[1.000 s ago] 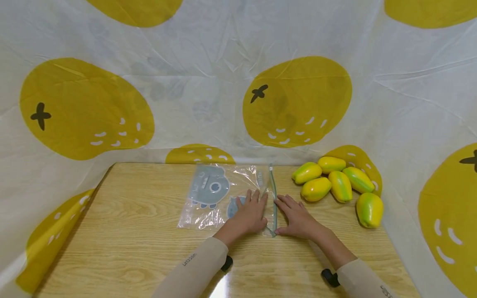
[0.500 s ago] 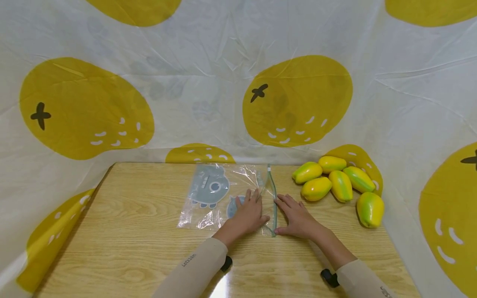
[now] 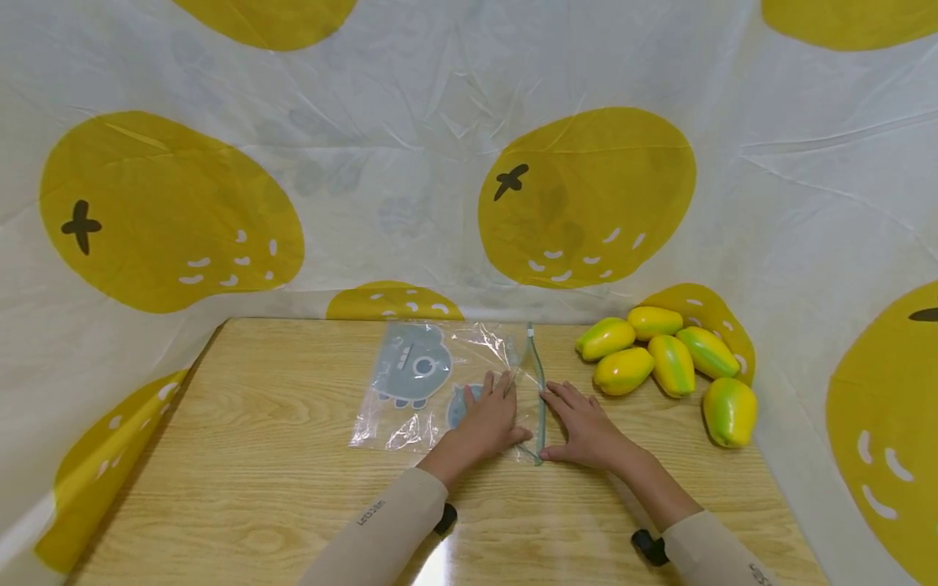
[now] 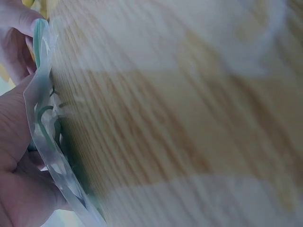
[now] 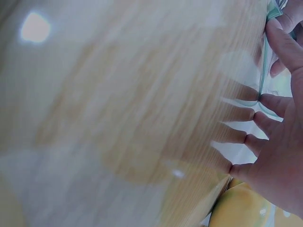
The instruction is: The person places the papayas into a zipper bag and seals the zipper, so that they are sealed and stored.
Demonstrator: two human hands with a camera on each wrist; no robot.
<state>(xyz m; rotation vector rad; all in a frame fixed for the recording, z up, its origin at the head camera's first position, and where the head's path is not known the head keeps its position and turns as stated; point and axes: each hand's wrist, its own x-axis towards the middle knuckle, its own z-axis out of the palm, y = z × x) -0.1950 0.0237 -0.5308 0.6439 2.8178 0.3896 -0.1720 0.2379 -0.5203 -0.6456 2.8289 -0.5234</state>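
Observation:
A clear zip bag (image 3: 421,419) with blue-grey monster prints lies flat on the table in the head view. Its green zip strip (image 3: 541,423) runs along the right side, slightly bowed, with a white slider (image 3: 531,332) near the far end. My left hand (image 3: 487,419) rests on the bag just left of the strip, fingers spread. From the other side, my right hand (image 3: 586,427) touches the strip with extended fingers. In the right wrist view, the right fingertips (image 5: 259,97) meet the tabletop and the thumb lies by the strip's near end. Bag film partly covers the left hand (image 4: 16,142) in the left wrist view.
Several yellow-green papayas (image 3: 623,371) are grouped at the back right of the wooden table (image 3: 256,488), one (image 3: 729,413) nearer the right edge. A white cloth (image 3: 410,179) with yellow fruit prints hangs around the back and sides.
The strip's far end has shifted slightly left, and the film by it has bunched. My left thumb has spread a little toward the strip. My right hand stays in place.

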